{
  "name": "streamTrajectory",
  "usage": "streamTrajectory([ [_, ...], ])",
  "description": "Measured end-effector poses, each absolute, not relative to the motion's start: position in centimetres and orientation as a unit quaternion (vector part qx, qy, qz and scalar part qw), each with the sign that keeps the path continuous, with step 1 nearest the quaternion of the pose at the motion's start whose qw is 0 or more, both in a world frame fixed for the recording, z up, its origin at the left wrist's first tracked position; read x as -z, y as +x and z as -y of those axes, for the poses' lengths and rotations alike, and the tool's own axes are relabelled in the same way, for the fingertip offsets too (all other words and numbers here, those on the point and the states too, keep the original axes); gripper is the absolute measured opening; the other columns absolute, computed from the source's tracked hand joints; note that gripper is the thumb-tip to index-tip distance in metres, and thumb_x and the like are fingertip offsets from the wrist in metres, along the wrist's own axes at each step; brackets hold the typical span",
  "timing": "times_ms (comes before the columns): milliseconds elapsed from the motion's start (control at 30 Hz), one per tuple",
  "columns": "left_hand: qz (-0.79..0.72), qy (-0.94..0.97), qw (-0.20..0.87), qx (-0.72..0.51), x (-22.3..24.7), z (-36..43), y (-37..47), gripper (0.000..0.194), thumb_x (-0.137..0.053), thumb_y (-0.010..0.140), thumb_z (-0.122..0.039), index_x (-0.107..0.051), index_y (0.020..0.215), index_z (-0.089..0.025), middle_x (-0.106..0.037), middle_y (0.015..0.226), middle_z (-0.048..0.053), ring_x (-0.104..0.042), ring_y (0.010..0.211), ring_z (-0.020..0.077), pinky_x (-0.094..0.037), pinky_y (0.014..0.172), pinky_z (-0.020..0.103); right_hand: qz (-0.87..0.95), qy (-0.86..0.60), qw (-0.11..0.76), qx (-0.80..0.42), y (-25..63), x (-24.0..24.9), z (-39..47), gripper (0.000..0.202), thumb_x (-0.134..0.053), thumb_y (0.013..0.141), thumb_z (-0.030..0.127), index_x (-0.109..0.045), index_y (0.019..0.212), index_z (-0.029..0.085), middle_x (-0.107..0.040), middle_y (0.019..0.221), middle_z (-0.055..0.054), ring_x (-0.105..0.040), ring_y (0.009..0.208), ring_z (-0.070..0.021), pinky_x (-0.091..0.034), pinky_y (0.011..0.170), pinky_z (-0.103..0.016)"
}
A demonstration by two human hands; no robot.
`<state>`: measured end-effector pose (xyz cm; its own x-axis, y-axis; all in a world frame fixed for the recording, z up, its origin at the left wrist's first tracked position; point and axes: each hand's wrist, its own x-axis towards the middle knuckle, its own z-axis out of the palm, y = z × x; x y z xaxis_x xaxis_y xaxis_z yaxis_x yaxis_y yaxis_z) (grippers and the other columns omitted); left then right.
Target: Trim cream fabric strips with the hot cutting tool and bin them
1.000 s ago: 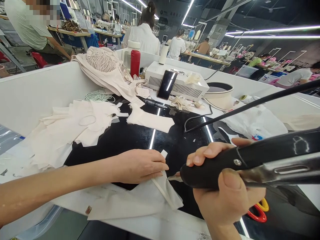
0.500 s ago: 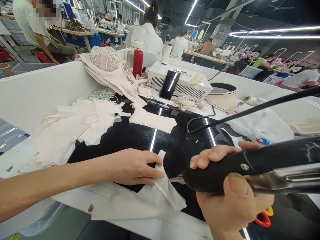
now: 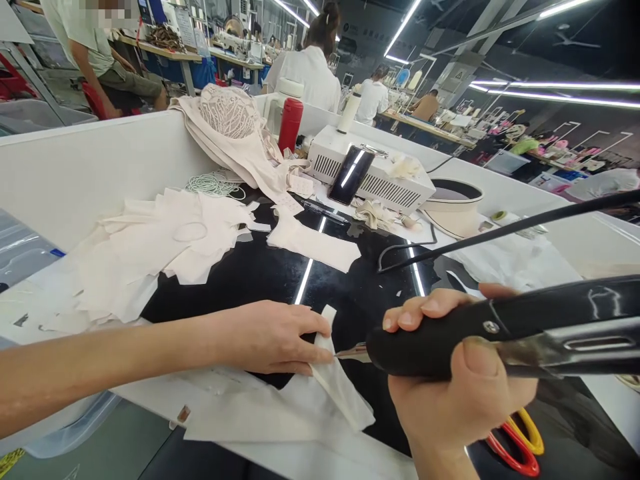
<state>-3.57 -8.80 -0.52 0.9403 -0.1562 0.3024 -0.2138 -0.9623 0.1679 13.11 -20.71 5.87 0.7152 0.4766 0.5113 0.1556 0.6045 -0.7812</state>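
Note:
My left hand [image 3: 280, 337] pinches and presses a folded edge of a pale fabric piece [image 3: 260, 417], which lies over the front edge of the black tabletop. A narrow strip of the fabric pokes up beyond my fingertips. My right hand [image 3: 450, 380] is wrapped around a black handheld tool [image 3: 425, 343] with a metal lever along its side, the thumb on the lever. The tool's thin metal tip [image 3: 353, 353] points left at the fold, right beside my left fingertips; whether it touches the cloth I cannot tell.
Fabric pieces [image 3: 170, 233] are piled at left, with one single piece [image 3: 315, 243] farther back. Red-and-yellow-handled scissors [image 3: 517, 443] lie under my right wrist. A black cable [image 3: 500, 233] crosses at right. Behind stand a phone [image 3: 351, 175], a white vented box [image 3: 395, 187] and a red bottle [image 3: 290, 125].
The camera view has shifted slightly, showing more of the scissors. The tool's tip has come a little closer to the fold. My left hand keeps its hold on the fabric.

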Motion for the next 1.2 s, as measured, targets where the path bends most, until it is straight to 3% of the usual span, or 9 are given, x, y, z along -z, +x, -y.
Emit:
streamTrajectory([
  [733, 0.081, 0.974, 0.088, -0.191, 1.5, 9.1, -3.5, 0.028, -0.067, 0.109, -0.038, -0.074, 0.134, -0.027, -0.066, 0.138, 0.014, -0.068, 0.127, 0.0258, -0.062, 0.103, 0.032, 0.367, -0.426, 0.822, -0.089, 13.6, -6.0, 19.1, 0.037, -0.076, 0.075, 0.024, -0.062, 0.109, 0.026, -0.065, 0.077, 0.008, -0.060, 0.057, -0.0125, -0.057, 0.051, -0.027],
  [900, 0.084, 0.975, 0.105, -0.177, 1.4, 8.9, -3.6, 0.029, -0.064, 0.111, -0.037, -0.073, 0.136, -0.026, -0.065, 0.141, 0.015, -0.067, 0.131, 0.0264, -0.061, 0.106, 0.033, 0.382, -0.421, 0.817, -0.093, 13.7, -5.4, 18.7, 0.034, -0.077, 0.081, 0.023, -0.063, 0.112, 0.026, -0.067, 0.079, 0.007, -0.063, 0.057, -0.0130, -0.057, 0.052, -0.029],
  [1067, 0.077, 0.982, 0.089, -0.150, 0.8, 8.6, -4.0, 0.030, -0.061, 0.113, -0.036, -0.068, 0.140, -0.025, -0.064, 0.144, 0.014, -0.064, 0.136, 0.0251, -0.058, 0.109, 0.031, 0.395, -0.413, 0.814, -0.103, 14.0, -5.1, 18.6, 0.041, -0.083, 0.084, 0.031, -0.060, 0.117, 0.026, -0.068, 0.083, 0.007, -0.065, 0.059, -0.0127, -0.058, 0.057, -0.030],
  [1200, 0.068, 0.981, 0.079, -0.164, 0.4, 8.5, -4.0, 0.027, -0.059, 0.114, -0.033, -0.068, 0.137, -0.022, -0.068, 0.139, 0.011, -0.068, 0.127, 0.0214, -0.055, 0.109, 0.029, 0.412, -0.436, 0.796, -0.075, 15.1, -5.4, 19.2, 0.045, -0.087, 0.086, 0.038, -0.058, 0.118, 0.026, -0.070, 0.086, 0.006, -0.067, 0.063, -0.0128, -0.059, 0.062, -0.031],
])
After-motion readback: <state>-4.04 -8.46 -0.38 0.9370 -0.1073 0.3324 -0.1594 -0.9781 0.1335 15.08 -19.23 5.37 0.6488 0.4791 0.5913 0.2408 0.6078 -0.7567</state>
